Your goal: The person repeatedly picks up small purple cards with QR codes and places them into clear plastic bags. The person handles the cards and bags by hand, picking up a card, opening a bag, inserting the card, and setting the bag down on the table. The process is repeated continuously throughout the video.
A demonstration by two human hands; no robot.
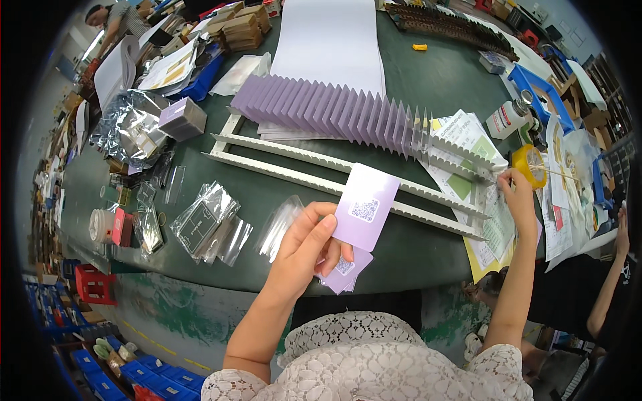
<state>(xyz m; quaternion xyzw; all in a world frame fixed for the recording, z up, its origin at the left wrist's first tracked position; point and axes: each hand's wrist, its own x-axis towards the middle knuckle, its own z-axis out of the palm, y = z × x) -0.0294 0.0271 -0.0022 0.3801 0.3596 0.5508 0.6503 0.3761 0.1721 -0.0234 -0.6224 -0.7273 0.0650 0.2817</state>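
Note:
My left hand (pixel 309 244) pinches a lilac card (pixel 365 207) with a printed square code, thumb in front. More lilac cards (pixel 348 271) show just below its curled fingers; I cannot tell whether the hand holds these or they lie on the table. Behind the card stretches a white notched rack (pixel 294 175) of long toothed rails. A second notched rack (pixel 461 148) carries a long row of upright lilac cards (pixel 334 113). At that rack's right end my right hand (pixel 518 194) has its fingertips pressed together beside a yellow tape roll (pixel 529 166); what they hold is hidden.
Clear plastic sleeves (pixel 207 224) and a stack of cards (pixel 182 119) occupy the table's left. Printed papers (pixel 461 144), a white bottle (pixel 506 120) and a blue tray (pixel 542 97) are at the right. Another person (pixel 602 294) is close by on the right.

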